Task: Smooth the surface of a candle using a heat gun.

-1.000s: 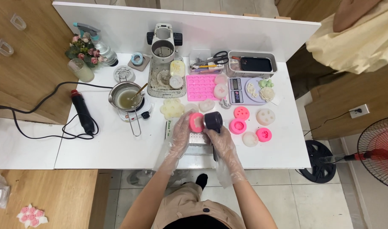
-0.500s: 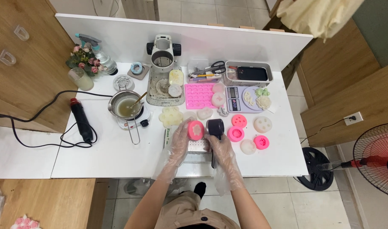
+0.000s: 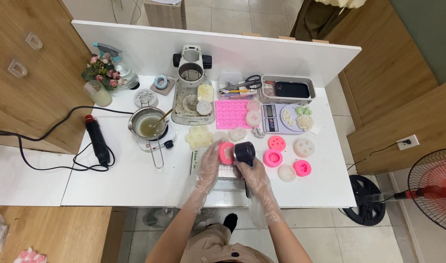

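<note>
the left hand (image 3: 209, 163), in a loose clear plastic glove, is closed around a round pink mould (image 3: 226, 153), fingers wrapped over its left side and holding it up on edge above the near middle of the white table (image 3: 111, 185). the right hand (image 3: 252, 175), gloved the same way, grips a black round-headed tool (image 3: 244, 152) whose head sits just right of the pink mould, touching or almost touching it; i cannot tell which. both hands hover over a pale flat cutting mat (image 3: 223, 173) lying at the table's near edge

just right of the hands lie more small round moulds: two pink ones (image 3: 274, 151) close together, a pink one (image 3: 302, 168) nearer the edge, and pale ones (image 3: 304, 147) among them. farther back sits a pink silicone tray with many small cavities (image 3: 230, 114), and to its right a digital scale (image 3: 281, 118) with pale shaped pieces on its plate. a flower-shaped pale piece (image 3: 199, 138) lies just left of and beyond the left hand

to the left, a small metal pot (image 3: 146, 122) of yellowish liquid stands on a little hot plate, a spoon leaning in it. further left a black heat gun (image 3: 97, 140) lies with its cable looped beside it. at the far edge stand a white machine (image 3: 192, 65), a spray bottle (image 3: 117, 63) with small flowers, scissors (image 3: 247, 83) and a grey tray (image 3: 287, 88)
</note>
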